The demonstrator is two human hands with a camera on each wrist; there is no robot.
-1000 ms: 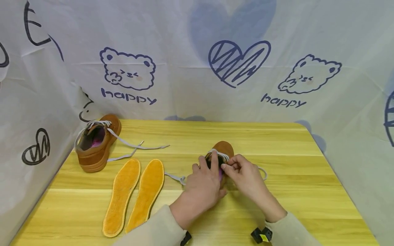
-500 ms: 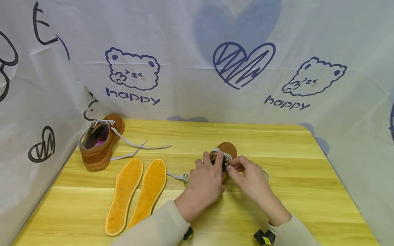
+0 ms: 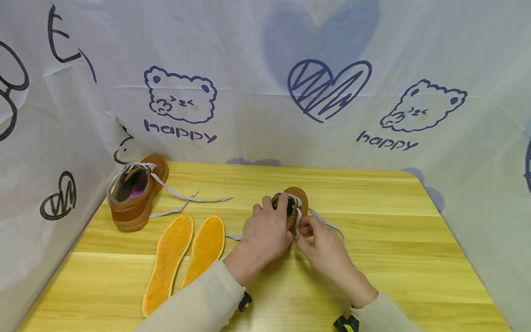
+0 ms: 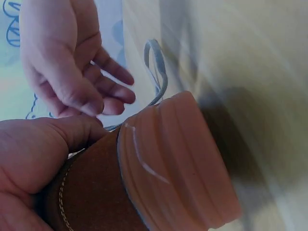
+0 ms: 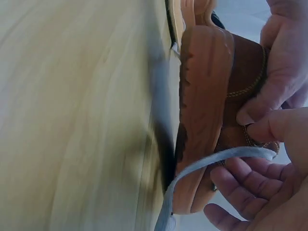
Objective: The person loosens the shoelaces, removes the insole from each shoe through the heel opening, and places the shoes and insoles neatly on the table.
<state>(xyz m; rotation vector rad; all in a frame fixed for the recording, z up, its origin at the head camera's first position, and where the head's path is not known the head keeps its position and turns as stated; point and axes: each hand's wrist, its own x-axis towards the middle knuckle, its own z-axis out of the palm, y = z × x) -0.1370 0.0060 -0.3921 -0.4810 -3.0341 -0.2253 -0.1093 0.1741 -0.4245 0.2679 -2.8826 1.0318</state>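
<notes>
A brown lace-up shoe (image 3: 299,196) sits in the middle of the table, toe pointing away. My left hand (image 3: 265,233) grips it, fingers over the opening and thumb along the near side. The thick rubber sole (image 4: 180,159) and stitched heel show in the left wrist view. On the shoe's right side my right hand (image 3: 325,246) has its fingers curled, pinching a grey shoelace (image 3: 298,221) between thumb and fingers beside the collar. Both thumbs are close together there. A lace strand (image 5: 207,161) crosses in front of the right fingers and trails down to the table.
A matching brown shoe (image 3: 130,210) stands at the back left, its untied laces (image 3: 178,198) spread to the right. Two orange fleece insoles (image 3: 168,258) lie side by side left of my hands. A white printed cloth (image 3: 249,101) hangs behind the table (image 3: 398,258).
The held shoe and both hands have shifted a little left. My right hand has drawn nearer to me, and a lace strand now hangs down the shoe's side to its fingers.
</notes>
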